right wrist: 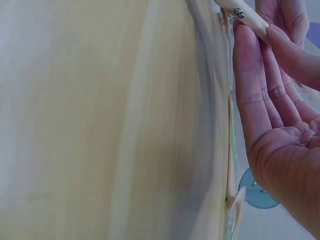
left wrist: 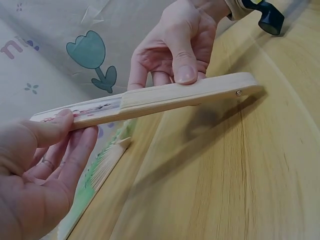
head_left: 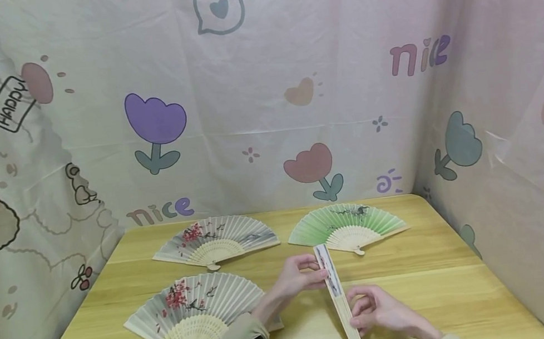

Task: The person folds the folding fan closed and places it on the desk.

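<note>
Between both hands a folded hand fan (head_left: 338, 299) is held above the table, its wooden ribs pressed together and a printed strip at the upper end. The left hand (head_left: 298, 274) pinches that printed end between thumb and fingers. Lower down, near the riveted end, the right hand (head_left: 380, 311) grips the wooden ribs with thumb and fingertips. In the left wrist view, the left hand (left wrist: 55, 160) and right hand (left wrist: 172, 47) both hold the fan (left wrist: 165, 97), whose shadow falls on the wood. The right wrist view shows only the rivet end of the fan (right wrist: 250, 19).
Spread open on the wooden table (head_left: 431, 285) lie a green fan (head_left: 309, 229) at the back right, a grey blossom fan (head_left: 249, 231) at the back left and another grey blossom fan (head_left: 230, 291) at the front left, partly behind the left forearm. Printed cloth (head_left: 240, 67) surrounds the table.
</note>
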Demonstrator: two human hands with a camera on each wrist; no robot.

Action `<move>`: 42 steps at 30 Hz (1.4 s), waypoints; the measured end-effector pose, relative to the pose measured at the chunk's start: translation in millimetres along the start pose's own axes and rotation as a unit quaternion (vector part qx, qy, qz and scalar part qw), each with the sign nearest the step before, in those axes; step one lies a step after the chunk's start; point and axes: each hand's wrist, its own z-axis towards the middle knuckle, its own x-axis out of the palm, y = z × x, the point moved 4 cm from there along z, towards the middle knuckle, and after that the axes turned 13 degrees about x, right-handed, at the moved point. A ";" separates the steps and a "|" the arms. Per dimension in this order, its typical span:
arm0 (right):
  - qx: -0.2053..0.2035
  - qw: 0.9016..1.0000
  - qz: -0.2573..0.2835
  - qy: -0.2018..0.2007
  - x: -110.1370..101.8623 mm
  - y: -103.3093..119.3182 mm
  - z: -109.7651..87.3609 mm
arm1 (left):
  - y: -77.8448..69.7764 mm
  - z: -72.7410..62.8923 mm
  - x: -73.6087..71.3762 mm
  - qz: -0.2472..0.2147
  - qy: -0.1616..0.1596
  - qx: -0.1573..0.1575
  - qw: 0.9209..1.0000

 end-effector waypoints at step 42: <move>0.154 0.985 -0.046 -0.061 -39.0 -16.1 -16.3 | 50.4 32.0 28.7 0.028 -0.064 -0.095 0.993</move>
